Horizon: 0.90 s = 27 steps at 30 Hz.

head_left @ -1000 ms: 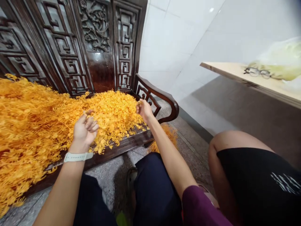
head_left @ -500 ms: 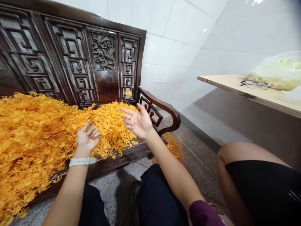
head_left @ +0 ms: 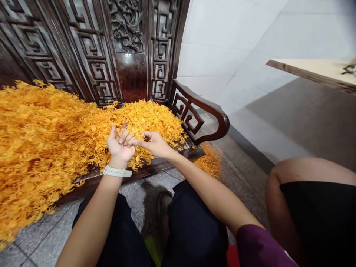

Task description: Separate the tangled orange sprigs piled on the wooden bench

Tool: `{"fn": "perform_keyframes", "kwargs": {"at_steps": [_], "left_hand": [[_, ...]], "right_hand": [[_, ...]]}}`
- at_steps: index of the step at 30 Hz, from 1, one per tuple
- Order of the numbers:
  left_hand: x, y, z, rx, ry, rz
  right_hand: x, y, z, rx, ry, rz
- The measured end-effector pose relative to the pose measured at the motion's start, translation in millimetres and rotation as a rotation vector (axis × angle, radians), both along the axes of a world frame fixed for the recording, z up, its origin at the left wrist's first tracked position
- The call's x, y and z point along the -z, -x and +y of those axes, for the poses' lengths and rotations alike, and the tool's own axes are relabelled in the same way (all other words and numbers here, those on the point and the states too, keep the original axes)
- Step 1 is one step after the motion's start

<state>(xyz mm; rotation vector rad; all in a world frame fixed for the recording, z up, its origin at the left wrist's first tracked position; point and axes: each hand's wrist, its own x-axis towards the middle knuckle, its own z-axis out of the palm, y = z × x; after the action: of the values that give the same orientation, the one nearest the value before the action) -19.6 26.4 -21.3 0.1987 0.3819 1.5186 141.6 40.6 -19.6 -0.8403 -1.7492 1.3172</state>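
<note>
A deep heap of orange plastic sprigs (head_left: 41, 129) covers the seat of a dark carved wooden bench (head_left: 130, 66). My left hand (head_left: 119, 142), with a white watch strap (head_left: 116, 172) on its wrist, is raised palm-up over the heap's front edge, its fingers half curled. My right hand (head_left: 156, 144) reaches in from the right, and its thumb and forefinger pinch together right at the left hand's fingertips. Whatever sits between the fingers is too small to make out.
The bench's curved armrest (head_left: 203, 115) ends the seat on the right, with more orange sprigs (head_left: 210, 161) spilled on the speckled floor below it. My knees in dark trousers (head_left: 191, 222) are under my arms. Another person's bare knee (head_left: 306, 174) is at right. A pale tabletop (head_left: 311, 70) juts in at upper right.
My right hand, spread open above the heap half a second ago, has swung left and closed into a pinch at my left fingertips. The left hand has lifted slightly. The view tilted down.
</note>
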Motion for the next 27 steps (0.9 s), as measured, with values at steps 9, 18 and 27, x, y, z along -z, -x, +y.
{"fn": "perform_keyframes", "kwargs": {"at_steps": [9, 18, 27], "left_hand": [[-5.7, 18.8, 5.1, -0.051, -0.029, 0.121], [-3.3, -4.4, 6.0, -0.044, -0.025, 0.304], [0.9, -45.0, -1.5, 0.050, -0.061, 0.323]], "right_hand": [[-4.2, -18.7, 12.7, 0.107, 0.296, 0.313], [4.4, -18.5, 30.2, 0.491, 0.115, 0.416], [26.6, -1.0, 70.4, 0.715, 0.194, 0.433]]}}
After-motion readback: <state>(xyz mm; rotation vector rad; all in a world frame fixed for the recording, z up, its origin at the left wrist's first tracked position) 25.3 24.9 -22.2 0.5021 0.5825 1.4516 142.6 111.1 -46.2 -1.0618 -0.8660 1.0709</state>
